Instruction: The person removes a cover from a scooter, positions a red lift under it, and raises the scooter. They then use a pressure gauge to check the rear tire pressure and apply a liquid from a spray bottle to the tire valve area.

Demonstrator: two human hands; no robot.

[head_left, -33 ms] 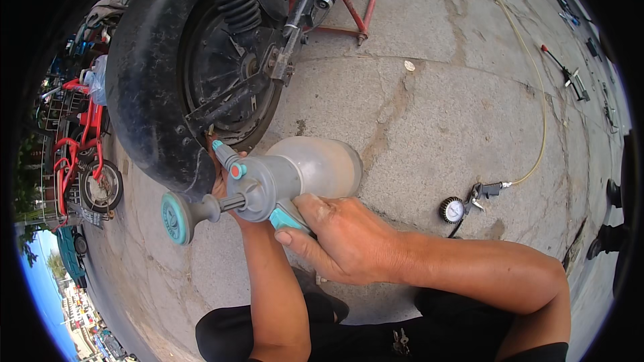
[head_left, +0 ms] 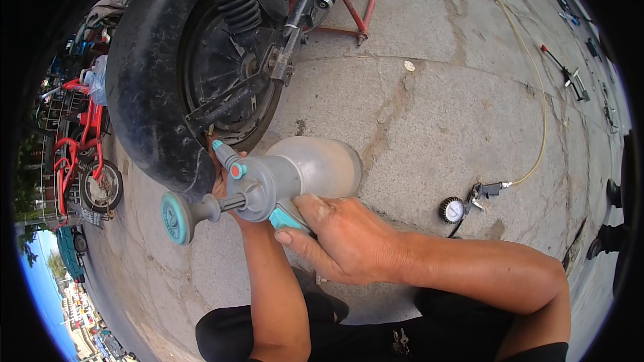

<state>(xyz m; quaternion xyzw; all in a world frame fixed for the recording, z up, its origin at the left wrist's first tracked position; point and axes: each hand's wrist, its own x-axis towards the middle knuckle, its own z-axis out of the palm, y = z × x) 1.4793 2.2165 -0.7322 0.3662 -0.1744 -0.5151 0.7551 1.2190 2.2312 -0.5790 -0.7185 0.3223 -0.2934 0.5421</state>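
Two bare forearms of ours come up into view, the left one rising almost straight from the lower edge, the right one bent at the elbow and running leftward across the lower right. Our right hand (head_left: 349,238) is closed around the handle of a grey and translucent plastic pump sprayer with teal parts (head_left: 265,184), its thumb beside the teal trigger. We see the sprayer tilted over the cracked grey concrete ground (head_left: 416,141), its nozzle toward the lower edge of a black wheel with a dark metal hub (head_left: 218,70).

Our left hand (head_left: 220,184) reaches behind the sprayer beside that wheel, fingers upward; the sprayer hides most of it, so we cannot tell how far it is closed or what it holds. The wheel's top runs off above, and dark shoes (head_left: 607,241) at the right rim are cut off.
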